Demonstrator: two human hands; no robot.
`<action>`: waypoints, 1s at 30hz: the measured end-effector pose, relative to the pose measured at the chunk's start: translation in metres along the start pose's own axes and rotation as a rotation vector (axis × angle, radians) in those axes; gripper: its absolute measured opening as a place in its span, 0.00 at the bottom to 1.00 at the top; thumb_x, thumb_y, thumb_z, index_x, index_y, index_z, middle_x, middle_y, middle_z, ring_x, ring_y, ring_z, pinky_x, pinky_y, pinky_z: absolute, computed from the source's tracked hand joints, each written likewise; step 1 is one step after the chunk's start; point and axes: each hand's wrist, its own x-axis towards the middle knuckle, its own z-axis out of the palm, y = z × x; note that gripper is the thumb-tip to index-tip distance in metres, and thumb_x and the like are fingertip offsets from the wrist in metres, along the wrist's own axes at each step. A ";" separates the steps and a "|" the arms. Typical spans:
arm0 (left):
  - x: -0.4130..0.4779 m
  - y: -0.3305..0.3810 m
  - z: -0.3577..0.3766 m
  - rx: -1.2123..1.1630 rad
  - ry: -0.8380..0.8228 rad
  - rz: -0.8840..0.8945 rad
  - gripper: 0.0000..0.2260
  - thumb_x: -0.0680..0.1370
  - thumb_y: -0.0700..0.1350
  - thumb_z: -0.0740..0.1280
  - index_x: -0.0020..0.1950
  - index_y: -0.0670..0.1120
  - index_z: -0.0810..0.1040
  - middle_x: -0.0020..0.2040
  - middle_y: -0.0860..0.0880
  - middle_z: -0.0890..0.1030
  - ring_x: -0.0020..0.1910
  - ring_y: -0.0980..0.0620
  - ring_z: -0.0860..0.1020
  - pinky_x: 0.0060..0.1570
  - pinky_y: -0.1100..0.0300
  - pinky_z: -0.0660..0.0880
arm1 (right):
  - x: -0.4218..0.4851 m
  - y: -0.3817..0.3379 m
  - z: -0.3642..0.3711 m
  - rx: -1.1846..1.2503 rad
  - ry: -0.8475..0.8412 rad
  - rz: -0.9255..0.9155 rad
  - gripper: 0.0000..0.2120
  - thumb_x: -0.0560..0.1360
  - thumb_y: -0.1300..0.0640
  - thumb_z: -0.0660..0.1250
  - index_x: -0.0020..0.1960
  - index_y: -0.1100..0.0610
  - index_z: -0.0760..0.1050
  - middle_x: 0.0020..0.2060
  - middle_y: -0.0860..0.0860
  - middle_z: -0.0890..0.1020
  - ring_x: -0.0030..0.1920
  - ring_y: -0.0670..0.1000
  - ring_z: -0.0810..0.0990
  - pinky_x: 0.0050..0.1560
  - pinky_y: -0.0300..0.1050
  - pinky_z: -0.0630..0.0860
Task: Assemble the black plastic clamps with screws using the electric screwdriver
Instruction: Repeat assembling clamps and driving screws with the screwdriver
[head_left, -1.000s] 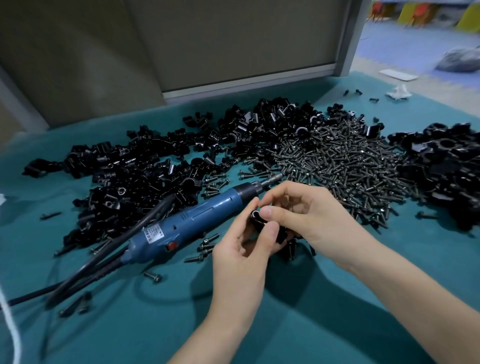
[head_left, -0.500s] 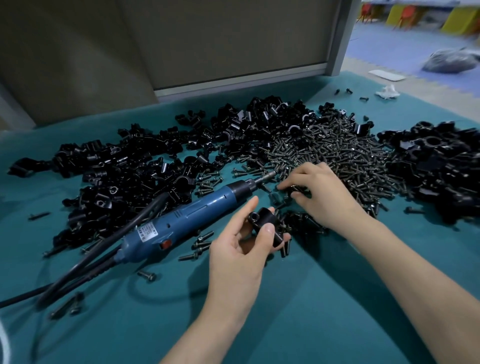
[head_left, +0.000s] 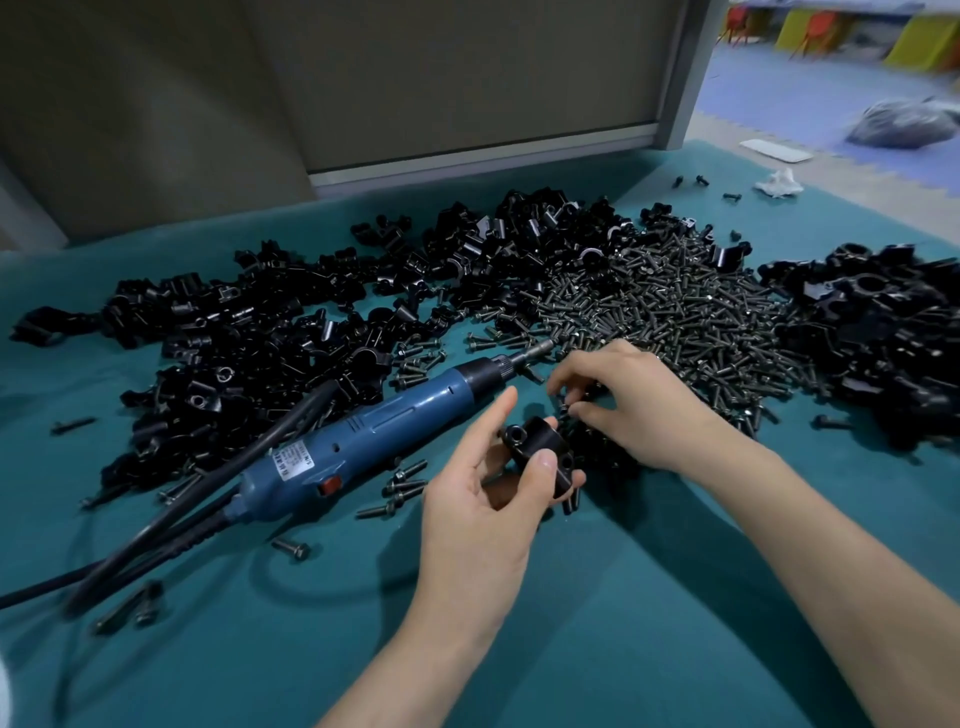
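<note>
So, screw-fetch step: screw pile (head_left: 675, 322) near edge has right hand (head_left: 634, 405) pinching in (can't tell if it's got one), electric screwdriver (head_left: 374, 436) idle on cloth (head_left: 260, 675), left hand (head_left: 483, 499) gripping clamp (head_left: 540, 452) beside it; next: screw into clamp's hole.

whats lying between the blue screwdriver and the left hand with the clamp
In the head view, a few loose screws lie on the teal cloth between the screwdriver and the left hand, which holds the clamp.
</note>
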 end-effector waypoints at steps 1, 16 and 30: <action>0.000 0.000 0.000 0.008 0.002 -0.001 0.21 0.72 0.43 0.68 0.64 0.56 0.75 0.50 0.48 0.85 0.48 0.56 0.84 0.56 0.45 0.79 | -0.001 0.000 -0.001 0.010 0.020 0.003 0.11 0.76 0.65 0.67 0.54 0.51 0.77 0.42 0.45 0.79 0.50 0.47 0.70 0.45 0.32 0.65; 0.001 -0.006 -0.002 0.190 0.008 0.072 0.26 0.71 0.45 0.67 0.70 0.53 0.72 0.47 0.62 0.85 0.48 0.62 0.82 0.52 0.65 0.78 | -0.023 -0.049 -0.025 1.016 -0.042 -0.135 0.05 0.67 0.63 0.71 0.41 0.61 0.75 0.30 0.49 0.79 0.29 0.47 0.79 0.30 0.37 0.74; -0.003 -0.006 -0.001 0.418 0.093 0.179 0.22 0.70 0.50 0.71 0.65 0.57 0.77 0.46 0.62 0.84 0.45 0.64 0.83 0.49 0.69 0.77 | -0.024 -0.046 -0.020 0.686 -0.003 -0.197 0.08 0.69 0.57 0.74 0.41 0.58 0.76 0.34 0.49 0.79 0.35 0.49 0.76 0.38 0.41 0.75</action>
